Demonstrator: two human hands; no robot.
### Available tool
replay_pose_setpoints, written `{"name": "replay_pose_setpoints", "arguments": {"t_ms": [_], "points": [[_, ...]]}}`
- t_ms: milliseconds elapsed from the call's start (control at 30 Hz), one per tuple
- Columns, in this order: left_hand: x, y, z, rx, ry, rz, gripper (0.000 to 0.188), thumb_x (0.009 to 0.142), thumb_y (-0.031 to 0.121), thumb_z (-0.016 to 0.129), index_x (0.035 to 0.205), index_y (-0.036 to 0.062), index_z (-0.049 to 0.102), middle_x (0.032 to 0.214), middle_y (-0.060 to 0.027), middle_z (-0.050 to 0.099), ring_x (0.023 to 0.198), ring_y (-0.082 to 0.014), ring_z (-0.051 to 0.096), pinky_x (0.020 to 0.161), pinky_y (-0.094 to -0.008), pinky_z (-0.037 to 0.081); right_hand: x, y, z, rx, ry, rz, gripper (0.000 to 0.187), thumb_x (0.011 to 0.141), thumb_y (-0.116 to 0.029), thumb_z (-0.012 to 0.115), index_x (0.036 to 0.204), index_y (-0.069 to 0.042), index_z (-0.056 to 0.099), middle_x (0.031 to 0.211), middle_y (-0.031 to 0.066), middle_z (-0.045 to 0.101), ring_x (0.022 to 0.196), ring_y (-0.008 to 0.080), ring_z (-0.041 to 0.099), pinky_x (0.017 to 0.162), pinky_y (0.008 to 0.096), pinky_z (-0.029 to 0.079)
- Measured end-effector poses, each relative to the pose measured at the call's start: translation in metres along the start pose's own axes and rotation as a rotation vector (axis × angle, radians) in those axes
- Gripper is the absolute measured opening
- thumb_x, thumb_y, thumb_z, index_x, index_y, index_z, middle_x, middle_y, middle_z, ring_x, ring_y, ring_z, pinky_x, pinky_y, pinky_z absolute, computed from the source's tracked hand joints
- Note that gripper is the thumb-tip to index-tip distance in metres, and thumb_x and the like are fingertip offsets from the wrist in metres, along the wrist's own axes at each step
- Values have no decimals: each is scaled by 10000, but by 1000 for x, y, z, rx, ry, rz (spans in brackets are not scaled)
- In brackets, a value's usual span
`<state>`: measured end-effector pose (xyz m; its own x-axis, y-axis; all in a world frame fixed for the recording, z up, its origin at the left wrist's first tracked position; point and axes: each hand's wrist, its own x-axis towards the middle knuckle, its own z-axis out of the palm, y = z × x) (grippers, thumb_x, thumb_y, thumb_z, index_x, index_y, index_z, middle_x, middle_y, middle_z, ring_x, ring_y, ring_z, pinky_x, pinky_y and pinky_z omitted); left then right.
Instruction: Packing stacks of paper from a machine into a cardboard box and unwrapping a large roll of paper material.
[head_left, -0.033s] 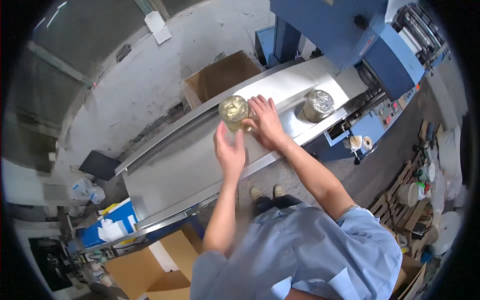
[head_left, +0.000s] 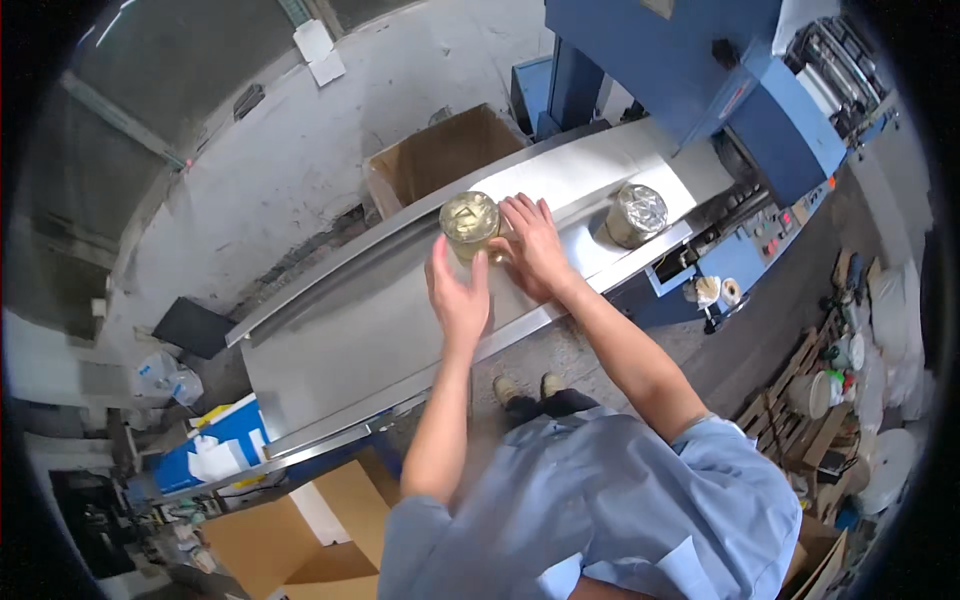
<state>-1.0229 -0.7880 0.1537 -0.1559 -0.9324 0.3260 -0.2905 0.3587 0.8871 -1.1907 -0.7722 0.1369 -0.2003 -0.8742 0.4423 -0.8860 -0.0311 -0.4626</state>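
Yellow cylinder [head_left: 470, 217] standing on the conveyor [head_left: 335, 345]

It is probably feeling rigid, slick and fairly light, best gripped around both sides. At its six o'clock, the left hand [head_left: 460, 303] is spreading wide; at four, the right hand [head_left: 538, 248] is curving loosely, contact unclear. A silver cylinder [head_left: 638, 214] is standing at three.

No words, numbers or signs could be read. A faint reddish marking [head_left: 737, 97] stood on the large blue metal machine [head_left: 665, 65] at the upper right of the frame, and a small pale rectangular plate [head_left: 658, 7] by the top edge; both were too small to decipher.
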Motion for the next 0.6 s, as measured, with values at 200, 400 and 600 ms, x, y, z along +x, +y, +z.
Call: {"name": "replay_pose_setpoints", "arguments": {"t_ms": [200, 400, 600], "points": [[58, -14, 16, 315, -52, 228, 851, 700, 369, 820, 1377, 39, 423, 1397, -289, 378, 1263, -460, 410, 1060, -494, 355, 0, -7, 2, -62, -13, -29, 488, 805, -167, 647, 1275, -67, 560, 1353, 129, 539, 1321, 331, 441, 1113, 519, 303], [68, -23, 14, 358, -233, 163, 796, 701, 376, 825, 1334, 35, 482, 1372, -242, 437, 1209, -400, 505, 985, -434, 457, -3, -18, -10, -57, -61, 7, 492, 818, -169, 642, 1285, -57, 539, 1359, 123, 526, 1334, 327, 421, 1122, 526, 293], [75, -24, -30, 363, -240, 211, 740, 699, 313, 814, 1318, 44, 509, 1306, -213, 511, 1201, -377, 518, 1001, -439, 445, -2, -8, 0, -30, -5, 17, 493, 813, -152, 651, 1278, -40, 533, 1354, 134, 520, 1324, 341, 423, 1127, 522, 287]]}}
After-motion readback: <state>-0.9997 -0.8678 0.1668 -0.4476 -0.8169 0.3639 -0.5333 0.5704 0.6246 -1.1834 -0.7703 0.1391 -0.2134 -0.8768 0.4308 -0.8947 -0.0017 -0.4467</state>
